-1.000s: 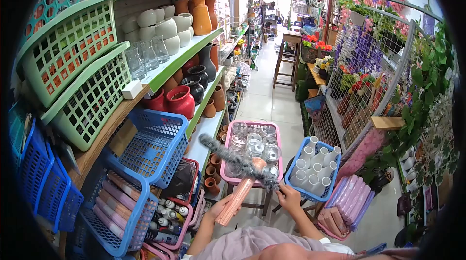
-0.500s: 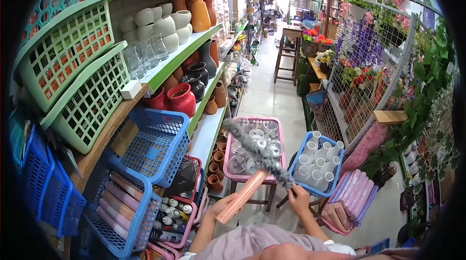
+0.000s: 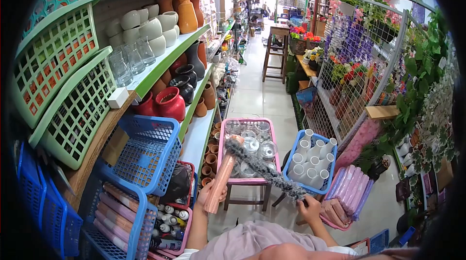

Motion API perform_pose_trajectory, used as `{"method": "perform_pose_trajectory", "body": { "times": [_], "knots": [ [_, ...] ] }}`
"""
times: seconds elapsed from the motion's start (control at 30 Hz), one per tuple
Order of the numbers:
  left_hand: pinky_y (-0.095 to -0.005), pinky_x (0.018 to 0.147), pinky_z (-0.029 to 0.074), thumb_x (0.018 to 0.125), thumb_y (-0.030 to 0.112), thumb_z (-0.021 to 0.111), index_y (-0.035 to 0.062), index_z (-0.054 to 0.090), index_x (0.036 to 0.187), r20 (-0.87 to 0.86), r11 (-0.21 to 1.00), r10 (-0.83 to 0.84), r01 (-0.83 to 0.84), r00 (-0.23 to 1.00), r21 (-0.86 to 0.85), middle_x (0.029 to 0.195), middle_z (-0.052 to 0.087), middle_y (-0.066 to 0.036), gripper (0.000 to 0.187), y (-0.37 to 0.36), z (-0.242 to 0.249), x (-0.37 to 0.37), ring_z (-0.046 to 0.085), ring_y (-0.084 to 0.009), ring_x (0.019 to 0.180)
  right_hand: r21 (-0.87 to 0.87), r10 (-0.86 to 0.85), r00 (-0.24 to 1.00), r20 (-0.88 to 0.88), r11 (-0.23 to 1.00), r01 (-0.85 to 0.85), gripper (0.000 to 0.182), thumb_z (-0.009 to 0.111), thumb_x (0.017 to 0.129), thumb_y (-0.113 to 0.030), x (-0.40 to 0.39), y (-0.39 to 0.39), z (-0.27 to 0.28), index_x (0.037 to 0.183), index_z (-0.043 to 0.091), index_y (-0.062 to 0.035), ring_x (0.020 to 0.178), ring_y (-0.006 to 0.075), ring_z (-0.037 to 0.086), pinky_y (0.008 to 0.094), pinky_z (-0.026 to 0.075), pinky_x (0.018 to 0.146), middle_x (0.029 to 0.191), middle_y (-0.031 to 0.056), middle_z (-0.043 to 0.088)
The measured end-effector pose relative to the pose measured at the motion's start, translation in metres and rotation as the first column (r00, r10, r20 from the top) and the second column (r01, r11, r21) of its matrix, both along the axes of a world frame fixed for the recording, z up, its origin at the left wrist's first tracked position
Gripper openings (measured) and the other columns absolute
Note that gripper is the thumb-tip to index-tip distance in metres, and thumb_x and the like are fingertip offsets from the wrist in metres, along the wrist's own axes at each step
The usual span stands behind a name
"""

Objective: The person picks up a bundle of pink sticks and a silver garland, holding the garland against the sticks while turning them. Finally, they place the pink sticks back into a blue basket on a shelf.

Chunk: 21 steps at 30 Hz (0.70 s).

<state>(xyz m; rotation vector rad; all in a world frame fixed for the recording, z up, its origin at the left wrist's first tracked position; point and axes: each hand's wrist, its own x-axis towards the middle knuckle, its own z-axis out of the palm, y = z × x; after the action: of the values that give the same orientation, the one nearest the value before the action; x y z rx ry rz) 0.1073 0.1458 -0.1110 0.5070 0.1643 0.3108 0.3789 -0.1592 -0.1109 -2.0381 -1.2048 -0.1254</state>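
Observation:
My left hand [image 3: 213,197] is closed round the lower part of a pink wrapped roll [image 3: 224,177], which stands tilted upward. Pinched in my right hand [image 3: 308,208] is the lower right end of a long fuzzy grey duster [image 3: 262,167]. Its other end lies against the top of the pink roll. Beyond both, a pink basket [image 3: 224,136] holds clear glass jars. To its right a blue basket [image 3: 332,163] holds several white vases.
Shelves with red pots [image 3: 170,103] and pale pots [image 3: 150,28] run along the left, above blue baskets [image 3: 174,126]. On the right stand a wire rack [image 3: 388,66] with flowers and a basket of lilac rolls [image 3: 348,189]. A wooden stool [image 3: 275,53] stands ahead.
The pink roll has moved left and turned more upright. The duster's far end has come down onto the roll's top, and its held end has shifted slightly right and down. The view has shifted a little.

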Motion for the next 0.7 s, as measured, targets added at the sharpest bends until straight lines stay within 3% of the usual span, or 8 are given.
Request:
{"method": "perform_pose_trajectory", "body": {
  "times": [0.07,0.2,0.3,0.37,0.5,0.57,0.63,0.7],
  "knots": [
    [-0.0260,0.055,0.039,0.096,0.045,0.035,-0.0007,0.042,0.119,0.029,1.000,-0.012,0.012,0.999,-0.012,0.081,0.047,-0.010,0.052,0.003,-0.004,0.001,0.047,-0.0163,0.061,-0.001,-0.048,0.999,0.019,0.999,0.048,0.027,0.069,0.070,-0.017,0.001,0.000,0.005,0.092,0.064,-0.0020,0.064,0.0312,0.061,0.0362,0.047,0.057,0.075,0.0136,0.062],
    [-0.0264,0.055,0.039,0.096,0.045,0.034,0.0005,0.041,0.120,0.088,0.998,-0.045,0.048,0.995,-0.028,0.082,0.046,-0.010,0.051,0.007,-0.008,0.004,0.047,-0.0164,0.060,0.048,0.034,0.995,0.097,0.998,-0.039,0.024,0.069,0.071,-0.017,0.003,0.002,0.006,0.089,0.063,-0.0023,0.065,0.0319,0.060,0.0374,0.047,0.058,0.074,0.0145,0.061],
    [-0.0265,0.055,0.039,0.096,0.044,0.034,0.0011,0.041,0.121,0.031,0.998,-0.068,0.069,0.997,-0.011,0.083,0.046,-0.010,0.050,0.004,0.000,0.009,0.047,-0.0163,0.061,0.028,-0.120,0.992,0.029,0.992,0.120,0.024,0.069,0.071,-0.017,0.005,0.013,-0.002,0.090,0.063,-0.0032,0.065,0.0311,0.061,0.0370,0.047,0.058,0.073,0.0142,0.061],
    [-0.0267,0.056,0.040,0.097,0.042,0.032,0.0007,0.041,0.122,0.048,0.996,-0.084,0.085,0.995,-0.020,0.083,0.047,-0.010,0.049,0.006,-0.007,0.012,0.047,-0.0167,0.061,0.035,-0.016,0.998,0.055,0.999,0.014,0.026,0.069,0.072,-0.017,0.000,0.022,0.014,0.093,0.063,-0.0033,0.065,0.0316,0.061,0.0368,0.047,0.059,0.075,0.0142,0.061],
    [-0.0267,0.057,0.042,0.098,0.040,0.030,0.0001,0.040,0.125,0.078,0.992,-0.118,0.121,0.990,-0.031,0.084,0.048,-0.011,0.050,0.006,-0.007,0.020,0.048,-0.0175,0.063,0.106,0.000,0.996,0.086,0.994,-0.009,0.026,0.069,0.072,-0.017,0.003,0.042,0.014,0.093,0.063,-0.0032,0.067,0.0318,0.061,0.0369,0.047,0.059,0.076,0.0140,0.062],
    [-0.0268,0.057,0.043,0.097,0.041,0.031,0.0000,0.040,0.125,0.040,0.990,-0.138,0.139,0.990,-0.039,0.085,0.050,-0.011,0.050,0.003,-0.008,0.024,0.049,-0.0179,0.063,0.111,-0.120,0.993,0.006,0.987,0.118,0.026,0.069,0.072,-0.016,0.004,0.056,0.012,0.094,0.063,-0.0036,0.069,0.0315,0.062,0.0371,0.048,0.061,0.078,0.0138,0.063],
    [-0.0269,0.058,0.044,0.097,0.041,0.032,-0.0001,0.041,0.125,0.003,0.987,-0.152,0.152,0.988,-0.043,0.086,0.051,-0.011,0.050,0.002,-0.013,0.029,0.051,-0.0183,0.064,0.143,-0.116,0.993,0.023,0.983,0.111,0.027,0.069,0.070,-0.015,0.004,0.066,0.011,0.095,0.063,-0.0043,0.070,0.0311,0.062,0.0374,0.048,0.062,0.079,0.0139,0.063],
    [-0.0277,0.060,0.046,0.097,0.042,0.035,0.0000,0.042,0.123,-0.061,0.971,-0.239,0.238,0.969,-0.031,0.088,0.055,-0.012,0.051,0.000,-0.021,0.034,0.054,-0.0189,0.067,0.133,-0.002,0.999,0.054,0.991,-0.005,0.028,0.069,0.070,-0.014,0.002,0.074,0.015,0.095,0.063,-0.0045,0.070,0.0315,0.062,0.0382,0.048,0.063,0.079,0.0143,0.063]
  ]
}}
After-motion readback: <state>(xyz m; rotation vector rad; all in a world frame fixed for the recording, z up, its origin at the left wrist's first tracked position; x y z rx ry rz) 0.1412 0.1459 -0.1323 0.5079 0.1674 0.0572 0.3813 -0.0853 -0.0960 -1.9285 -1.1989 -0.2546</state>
